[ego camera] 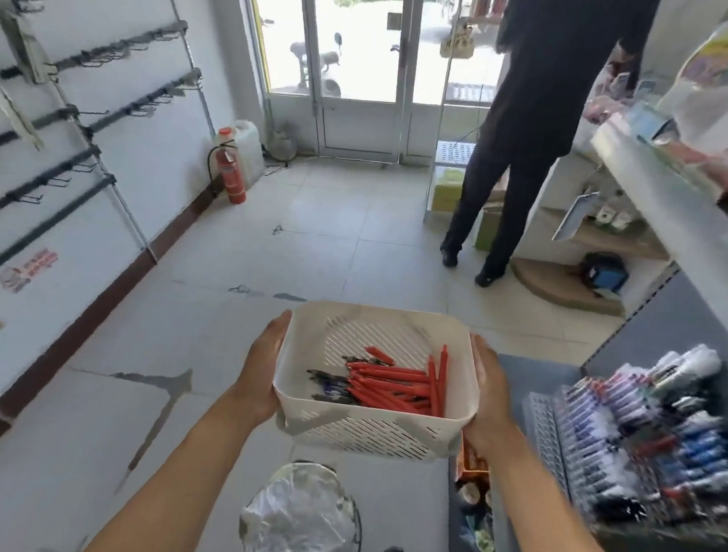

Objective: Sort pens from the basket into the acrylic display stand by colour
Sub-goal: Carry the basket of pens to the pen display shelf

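Note:
I carry a white slotted plastic basket [385,425] in the air above the floor, one hand on each side. My left hand [261,372] presses its left wall and my right hand [490,386] holds its right wall, fingers hidden behind the basket. Inside lie several red pens [393,385] in a heap, with a few dark blue pens [331,388] at their left. The acrylic display stand [633,432], blurred and full of pens in rows, sits on a grey counter at the right.
A person in dark clothes [526,127] stands ahead near the glass door [362,58]. A bin lined with plastic [299,523] is below the basket. A red fire extinguisher [231,169] stands by the left wall with its empty hook rails. Shelves with goods run along the right.

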### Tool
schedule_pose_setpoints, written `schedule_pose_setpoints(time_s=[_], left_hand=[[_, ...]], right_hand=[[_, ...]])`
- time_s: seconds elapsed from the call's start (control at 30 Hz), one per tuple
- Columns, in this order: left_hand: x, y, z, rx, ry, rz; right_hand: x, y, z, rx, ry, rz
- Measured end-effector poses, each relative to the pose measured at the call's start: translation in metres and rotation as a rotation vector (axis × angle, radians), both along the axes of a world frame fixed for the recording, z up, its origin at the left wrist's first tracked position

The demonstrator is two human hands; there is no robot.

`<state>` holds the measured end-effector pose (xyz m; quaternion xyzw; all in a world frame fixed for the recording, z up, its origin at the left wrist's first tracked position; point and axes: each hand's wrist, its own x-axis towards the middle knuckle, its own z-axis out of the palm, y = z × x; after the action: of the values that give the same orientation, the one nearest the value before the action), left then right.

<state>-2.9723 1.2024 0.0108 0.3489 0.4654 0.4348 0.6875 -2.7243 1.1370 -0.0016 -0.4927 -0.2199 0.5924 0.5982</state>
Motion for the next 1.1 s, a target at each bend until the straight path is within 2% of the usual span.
schedule_pose_setpoints(time_s=[0.13,0.3,0.5,0.63,0.8,0.9,1.03,1.1], left_hand=[[0.05,0.044,0.008,-0.018,0.027,-0.097],[0.112,0.082,0.001,-0.034,-0.006,-0.27],[0.183,0.125,-0.014,-0.076,-0.047,-0.593],[0.237,0.146,-0.026,-0.148,0.003,-0.786],[0.309,0.155,-0.03,-0.275,-0.014,-1.021],[0.348,0.164,-0.039,-0.288,-0.008,-1.217],[0.379,0.17,-0.048,-0.327,0.027,-1.4],[0.387,0.171,-0.051,-0.31,0.06,-1.474]], right_hand=[[0.039,0.021,-0.002,-0.051,0.142,-0.085],[0.081,0.015,-0.004,-0.037,0.105,-0.269],[0.116,-0.006,-0.012,-0.024,0.11,-0.551],[0.132,-0.021,-0.025,-0.035,0.13,-0.685],[0.139,-0.033,-0.041,-0.012,0.149,-0.959],[0.132,-0.032,-0.055,-0.008,0.176,-1.113],[0.113,-0.033,-0.067,0.006,0.206,-1.362],[0.102,-0.035,-0.069,0.017,0.206,-1.421]])
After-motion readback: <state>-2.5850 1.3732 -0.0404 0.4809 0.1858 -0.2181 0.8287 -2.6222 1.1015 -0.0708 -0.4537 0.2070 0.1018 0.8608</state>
